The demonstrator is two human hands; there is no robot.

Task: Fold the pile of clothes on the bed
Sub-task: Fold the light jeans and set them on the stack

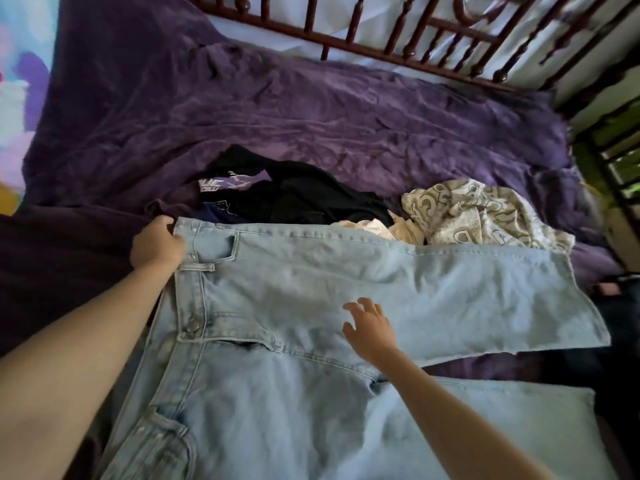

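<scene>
A pair of light blue jeans [311,289] lies spread across the near side of the bed, waistband to the left and both legs running right. My left hand [157,245] grips the far corner of the waistband. My right hand [369,327] hovers with spread fingers over the crotch area of the jeans, near the upper leg; whether it touches the fabric I cannot tell. Behind the jeans lies the pile: a black garment [298,199] with a purple print, a white piece [377,228] and a cream patterned cloth [481,213].
A crumpled purple blanket [277,109] covers the bed. A dark wooden spindle headboard [398,32] runs along the far side. A colourful cloth [17,81] shows at the left edge, and a window with bars [616,161] is at the right.
</scene>
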